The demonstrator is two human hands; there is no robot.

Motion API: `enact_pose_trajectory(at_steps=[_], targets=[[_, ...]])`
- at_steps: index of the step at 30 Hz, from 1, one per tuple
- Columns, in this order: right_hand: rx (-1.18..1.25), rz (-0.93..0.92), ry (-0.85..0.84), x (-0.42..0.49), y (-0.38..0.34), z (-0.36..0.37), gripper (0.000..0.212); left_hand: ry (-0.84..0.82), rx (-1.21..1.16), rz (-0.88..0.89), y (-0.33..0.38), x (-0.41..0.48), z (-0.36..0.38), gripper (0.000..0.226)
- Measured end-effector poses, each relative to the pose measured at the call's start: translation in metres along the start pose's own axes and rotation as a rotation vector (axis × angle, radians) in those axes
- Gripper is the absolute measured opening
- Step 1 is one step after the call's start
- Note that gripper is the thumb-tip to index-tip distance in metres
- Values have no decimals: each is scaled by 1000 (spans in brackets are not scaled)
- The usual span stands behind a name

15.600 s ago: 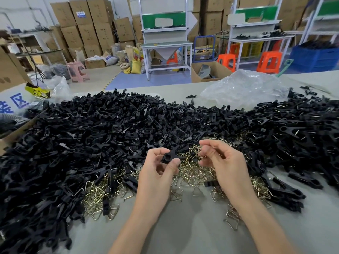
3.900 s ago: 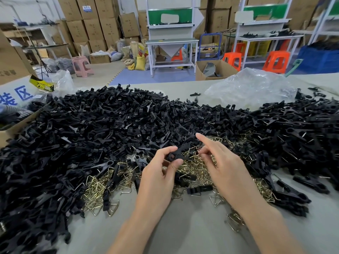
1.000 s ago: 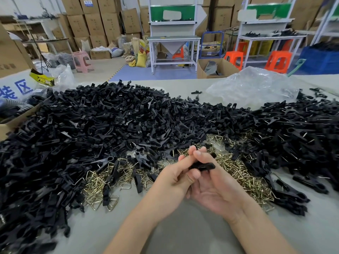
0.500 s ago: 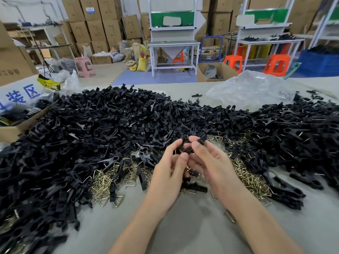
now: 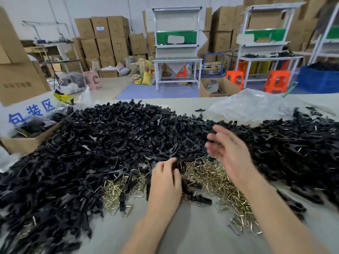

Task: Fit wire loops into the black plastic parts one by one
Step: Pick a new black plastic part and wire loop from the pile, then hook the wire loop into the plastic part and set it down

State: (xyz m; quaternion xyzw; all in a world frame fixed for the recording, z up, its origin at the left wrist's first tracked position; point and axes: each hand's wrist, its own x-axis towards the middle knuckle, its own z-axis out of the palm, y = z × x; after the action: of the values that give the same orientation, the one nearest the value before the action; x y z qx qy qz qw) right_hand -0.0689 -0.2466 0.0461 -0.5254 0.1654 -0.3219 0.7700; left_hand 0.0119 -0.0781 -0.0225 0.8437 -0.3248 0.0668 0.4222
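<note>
Hands work over the table (image 5: 201, 235). I see the left hand (image 5: 165, 182) palm down, fingers curled round one part (image 5: 177, 163) at the near edge of the heap (image 5: 110, 143). The right hand (image 5: 231, 151) is raised above the heap, blurred, fingers spread and loose, gripping nothing. A white sign (image 5: 31, 112) at left reads 包装区 in blue; print on the box (image 5: 23, 76) behind it is unreadable. The heap, all black plastic pieces, spans the table from side to side. Brass-coloured triangular loops (image 5: 211, 178) lie loose between the hands and left of the left hand.
</note>
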Motion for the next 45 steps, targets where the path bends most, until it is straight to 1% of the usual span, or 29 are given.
enact_pose_trajectory(at_steps=[4, 6, 7, 8, 10, 12, 14, 16, 18, 21, 24, 27, 29, 31, 33, 34, 35, 37, 39, 40, 42, 44, 45], targets=[[-342, -67, -31, -25, 43, 5, 29, 56, 180, 47, -19, 23, -21, 38], [-449, -105, -79, -29, 48, 7, 32, 37, 293, 27, -36, 46, -40, 44], [-492, -109, -97, -31, 49, 7, 32, 8, 368, -11, -46, 61, -49, 48], [-534, -111, -112, -32, 51, 8, 32, -46, 450, -74, -54, 76, -58, 52], [-607, -117, -141, -34, 53, 8, 32, -240, 616, -202, -66, 104, -71, 60], [-621, -122, -150, -34, 56, 7, 34, -429, 720, -232, -73, 128, -77, 71], [-607, -119, -147, -32, 58, 6, 37, -500, 751, -230, -75, 146, -74, 79], [-602, -127, -152, -31, 60, 6, 40, -484, 789, -231, -76, 157, -66, 83], [-598, -135, -155, -31, 61, 6, 41, -408, 836, -202, -76, 161, -57, 80], [-603, -135, -158, -29, 61, 4, 41, -292, 843, -106, -74, 154, -44, 66], [-599, -133, -154, -29, 61, 4, 42, -227, 818, -31, -71, 141, -41, 51], [-596, -139, -152, -30, 60, 4, 44, -192, 712, -5, -66, 135, -52, 34], [-598, -153, -151, -31, 59, 5, 44, -137, 597, 12, -59, 134, -65, 20], [-596, -170, -142, -32, 58, 5, 44, -82, 468, 47, -52, 132, -78, 12], [-611, -203, -139, -35, 56, 4, 42, -85, 358, 110, -43, 124, -85, 6], [-631, -229, -136, -37, 55, 4, 40, -112, 352, 156, -39, 119, -86, 4], [-655, -257, -131, -39, 53, 3, 38, -149, 389, 206, -36, 113, -85, 5], [-702, -314, -116, -44, 50, 3, 34, -246, 540, 301, -36, 104, -80, 16], [-743, -350, -104, -49, 49, 3, 33, -315, 664, 330, -38, 100, -75, 27], [-764, -361, -104, -51, 49, 3, 33, -311, 673, 321, -38, 99, -74, 29], [-803, -366, -103, -54, 50, 1, 34, -249, 627, 313, -36, 97, -75, 29], [-827, -353, -96, -56, 51, 0, 35, -147, 534, 304, -32, 90, -76, 28], [-825, -344, -93, -56, 51, 0, 37, -81, 451, 286, -29, 85, -75, 27]])
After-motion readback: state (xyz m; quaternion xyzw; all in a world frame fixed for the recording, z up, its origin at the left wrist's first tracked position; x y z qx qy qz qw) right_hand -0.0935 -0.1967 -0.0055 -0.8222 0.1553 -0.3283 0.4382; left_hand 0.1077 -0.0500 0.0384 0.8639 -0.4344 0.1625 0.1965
